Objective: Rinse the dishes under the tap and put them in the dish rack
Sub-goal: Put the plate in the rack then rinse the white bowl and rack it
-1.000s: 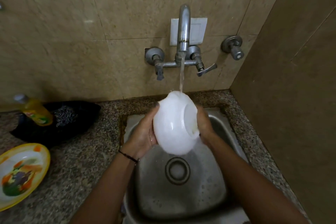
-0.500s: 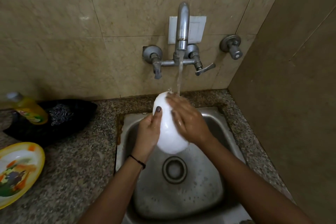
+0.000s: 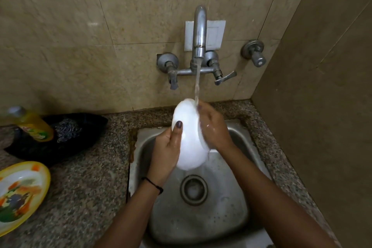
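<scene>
A white bowl (image 3: 190, 139) stands on edge over the steel sink (image 3: 231, 217), its mouth turned right. My left hand (image 3: 166, 151) grips its outer side, thumb up on the back of the bowl. On the open side my right hand (image 3: 214, 127) lies with its fingers spread against the bowl's inside and rim. Water runs from the wall tap (image 3: 199, 32) onto the bowl's top edge and my right fingers. No dish rack is in view.
On the granite counter (image 3: 84, 187) to the left lie a yellow-rimmed patterned plate (image 3: 19, 193), a yellow soap bottle (image 3: 32, 125) and a black tray (image 3: 66, 137) with a steel scrubber. A brown side wall (image 3: 322, 106) stands close on the right.
The bowl was turned from outer side up to standing on edge. My right hand came from behind it round to its open side, rubbing there under the water.
</scene>
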`<state>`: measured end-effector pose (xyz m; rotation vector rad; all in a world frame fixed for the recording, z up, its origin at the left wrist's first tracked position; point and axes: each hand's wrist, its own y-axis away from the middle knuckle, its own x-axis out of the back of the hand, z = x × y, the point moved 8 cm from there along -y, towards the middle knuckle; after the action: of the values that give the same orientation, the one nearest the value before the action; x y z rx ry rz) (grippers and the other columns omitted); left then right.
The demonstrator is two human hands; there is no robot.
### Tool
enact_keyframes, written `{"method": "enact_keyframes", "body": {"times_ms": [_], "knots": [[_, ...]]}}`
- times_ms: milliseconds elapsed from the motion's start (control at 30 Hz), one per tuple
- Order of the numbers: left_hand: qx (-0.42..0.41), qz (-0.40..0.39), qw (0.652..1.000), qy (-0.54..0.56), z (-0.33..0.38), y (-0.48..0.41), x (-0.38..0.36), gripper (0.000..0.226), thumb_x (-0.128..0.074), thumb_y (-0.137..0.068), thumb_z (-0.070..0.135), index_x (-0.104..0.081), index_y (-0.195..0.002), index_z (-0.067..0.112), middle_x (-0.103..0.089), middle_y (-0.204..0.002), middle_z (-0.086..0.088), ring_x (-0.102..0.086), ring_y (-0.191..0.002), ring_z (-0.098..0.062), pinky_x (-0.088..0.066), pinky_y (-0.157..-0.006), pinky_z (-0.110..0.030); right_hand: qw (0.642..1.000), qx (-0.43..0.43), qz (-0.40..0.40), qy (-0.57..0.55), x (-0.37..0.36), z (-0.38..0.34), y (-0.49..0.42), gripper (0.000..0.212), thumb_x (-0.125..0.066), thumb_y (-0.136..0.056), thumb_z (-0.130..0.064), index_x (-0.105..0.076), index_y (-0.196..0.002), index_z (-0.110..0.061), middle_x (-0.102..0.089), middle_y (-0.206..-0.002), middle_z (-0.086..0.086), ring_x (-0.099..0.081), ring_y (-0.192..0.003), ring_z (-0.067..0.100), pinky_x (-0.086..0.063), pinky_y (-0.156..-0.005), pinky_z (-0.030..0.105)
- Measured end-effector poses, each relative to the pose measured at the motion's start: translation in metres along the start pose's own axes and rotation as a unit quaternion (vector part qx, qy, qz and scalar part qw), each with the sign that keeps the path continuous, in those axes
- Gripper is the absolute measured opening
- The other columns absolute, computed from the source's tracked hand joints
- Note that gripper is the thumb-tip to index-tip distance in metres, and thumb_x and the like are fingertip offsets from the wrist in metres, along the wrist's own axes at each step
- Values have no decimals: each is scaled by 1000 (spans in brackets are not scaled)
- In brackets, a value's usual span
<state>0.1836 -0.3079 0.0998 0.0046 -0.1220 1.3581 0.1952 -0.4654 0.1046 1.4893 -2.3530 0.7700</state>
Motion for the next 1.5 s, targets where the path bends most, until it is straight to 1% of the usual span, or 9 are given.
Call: {"method": "enact_keyframes", "body": {"times_ms": [100, 200, 400, 700, 833, 967, 1133, 1300, 1500], "knots": [[0, -14, 1000, -25, 9, 6, -7, 29, -44, -95, 38, -60, -76, 23, -61, -62, 14, -57, -63, 2, -40, -54, -10, 917, -242, 174, -265, 16, 68, 19, 50, -75, -65, -60, -71, -92, -17, -71, -90, 4, -68, -86, 20, -54, -80, 39], [6, -53, 998, -19, 9, 10, -14, 27, -45, -86, 47, -62, -83, 27, -65, -77, 11, -62, -73, -4, -45, -57, -10, 885, -335, -34, -321, -27, 60, 57, 29, -58, -86, -54, -64, -97, -28, -69, -97, 4, -64, -94, 26, -52, -79, 47], [225, -183, 939, 186, -22, 20, -27, 35, -71, -79, 40, -63, -110, 28, -73, -109, 0, -67, -104, -19, -57, -83, -37, 917, -319, -31, -238, 0, 67, 16, 23, -47, -96, -37, -61, -82, -25, -63, -85, -2, -59, -80, 15, -47, -85, 37], [211, -209, 931, 212, -40, 10, -29, 51, -75, -70, 5, -65, -120, 14, -69, -118, -13, -64, -112, -30, -51, -95, -48, 992, 50, -112, -13, 0, -30, 14, 34, -42, -99, -24, -55, -130, -18, -53, -137, 3, -45, -127, 11, -32, -109, 33], [175, -184, 946, 203, -44, 7, -24, 46, -77, -64, 11, -68, -109, 13, -73, -109, -11, -67, -104, -25, -55, -84, -37, 892, 373, -186, 177, -25, -61, 60, 42, -44, -94, -15, -51, -133, -2, -46, -143, 14, -35, -139, 24, -20, -118, 42], [199, -196, 938, 204, -47, 11, -28, 48, -73, -70, 2, -67, -116, 13, -71, -114, -14, -66, -107, -32, -52, -93, -49, 978, 152, -63, 129, 2, -26, 23, 47, -39, -97, -24, -45, -138, -3, -44, -144, 13, -36, -137, 17, -34, -111, 45], [193, -189, 942, 200, -50, 8, -22, 50, -73, -70, 3, -66, -118, 14, -70, -116, -14, -64, -111, -33, -49, -96, -52, 944, 251, -139, 161, -10, -36, 20, 43, -36, -98, -24, -49, -135, -7, -49, -141, 10, -42, -132, 19, -27, -114, 30], [192, -150, 937, 250, -49, 8, -19, 50, -70, -73, 8, -63, -121, 21, -70, -118, -6, -66, -110, -25, -55, -88, -44, 963, -225, -41, -141, -5, 56, 9, 39, -34, -101, -38, -59, -120, -15, -63, -117, 8, -58, -108, 24, -45, -94, 36], [237, -107, 891, 372, -62, 9, -18, 42, -56, -92, 31, -56, -132, 18, -64, -129, -10, -61, -118, -26, -49, -99, -46, 997, -21, -58, 49, -18, 22, 88, 58, -23, -99, -49, -22, -150, -20, -17, -158, 0, -15, -145, 14, -19, -117, 35]]}}
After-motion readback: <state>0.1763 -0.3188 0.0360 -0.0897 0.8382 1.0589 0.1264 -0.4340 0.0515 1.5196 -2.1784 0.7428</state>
